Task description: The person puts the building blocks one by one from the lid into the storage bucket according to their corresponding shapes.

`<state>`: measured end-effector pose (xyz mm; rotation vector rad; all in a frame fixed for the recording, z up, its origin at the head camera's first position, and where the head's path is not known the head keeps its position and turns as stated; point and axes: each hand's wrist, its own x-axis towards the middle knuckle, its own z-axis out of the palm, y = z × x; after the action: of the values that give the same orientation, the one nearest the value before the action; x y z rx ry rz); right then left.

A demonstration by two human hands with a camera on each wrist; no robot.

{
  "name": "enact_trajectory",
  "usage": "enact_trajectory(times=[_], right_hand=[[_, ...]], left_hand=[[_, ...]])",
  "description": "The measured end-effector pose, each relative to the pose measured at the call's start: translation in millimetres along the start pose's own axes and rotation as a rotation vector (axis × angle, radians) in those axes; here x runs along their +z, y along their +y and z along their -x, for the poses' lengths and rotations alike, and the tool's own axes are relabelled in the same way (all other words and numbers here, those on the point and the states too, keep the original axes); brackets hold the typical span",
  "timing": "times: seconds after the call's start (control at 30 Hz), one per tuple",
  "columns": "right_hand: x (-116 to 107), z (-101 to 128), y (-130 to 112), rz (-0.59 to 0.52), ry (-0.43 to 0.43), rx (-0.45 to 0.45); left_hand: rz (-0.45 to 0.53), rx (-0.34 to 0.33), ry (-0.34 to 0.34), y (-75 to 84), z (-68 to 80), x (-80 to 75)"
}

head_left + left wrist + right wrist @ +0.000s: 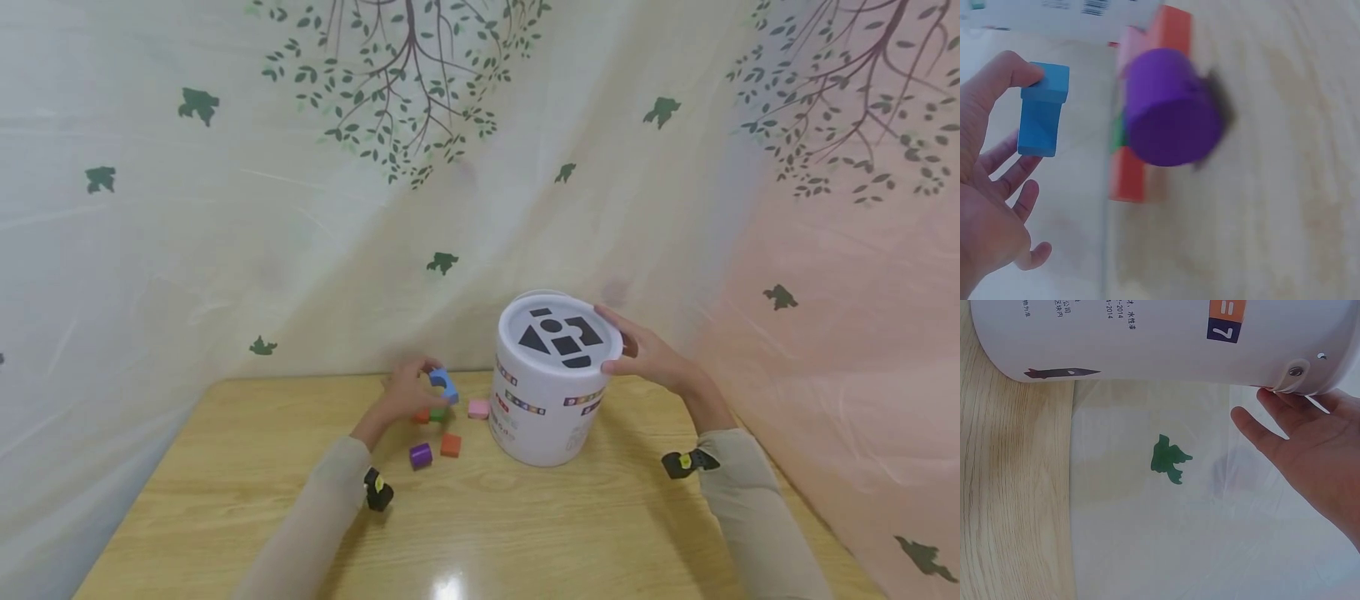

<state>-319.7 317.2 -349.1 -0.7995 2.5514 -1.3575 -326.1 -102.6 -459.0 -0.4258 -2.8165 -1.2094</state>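
My left hand [405,393] pinches a blue arch-shaped block [447,388] between thumb and fingers, above the table left of a white shape-sorter bucket [543,417]. In the left wrist view the blue block [1040,125] is seen end-on, with the lower fingers spread apart beneath it. My right hand [651,358] grips the bucket's upper right rim, thumb at the near side and fingers round the far side. In the right wrist view one finger of the right hand [1310,440] stands away from the bucket wall. Dark shaped holes mark the lid [551,326].
Near the left hand lie a purple cylinder [421,456], an orange block [451,446], a pink block [478,409], a green block [438,414] and a partly hidden red block [422,416]. The wooden table [465,525] meets a leaf-patterned curtain [337,208] behind.
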Motion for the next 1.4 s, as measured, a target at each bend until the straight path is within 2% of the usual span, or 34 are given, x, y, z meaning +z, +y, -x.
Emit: enact_trajectory(times=[0.13, 0.27, 0.47, 0.7, 0.87, 1.03, 1.4], right_hand=[[0, 0, 0, 0.000, -0.001, 0.000], [0, 0, 1, -0.003, -0.002, 0.002], [-1, 0, 1, -0.010, -0.002, 0.002], [-2, 0, 1, -0.002, 0.008, 0.006], [-1, 0, 0, -0.013, -0.004, 0.002], [-1, 0, 0, -0.009, -0.013, -0.004], [-1, 1, -1, -0.011, -0.017, 0.001]], left_hand=[[0.030, 0.023, 0.014, 6.4, -1.1, -13.0], [0.029, 0.067, 0.051, 19.7, -1.3, -27.8], [0.049, 0.125, 0.130, 49.3, -3.9, -43.9], [0.092, 0.209, 0.185, 91.0, -10.0, -52.4], [0.119, 0.263, 0.227, 117.3, -20.1, -52.1], [0.134, 0.281, 0.239, 140.3, -29.5, -46.7], [0.065, 0.302, 0.229, 183.2, -46.2, -22.1]])
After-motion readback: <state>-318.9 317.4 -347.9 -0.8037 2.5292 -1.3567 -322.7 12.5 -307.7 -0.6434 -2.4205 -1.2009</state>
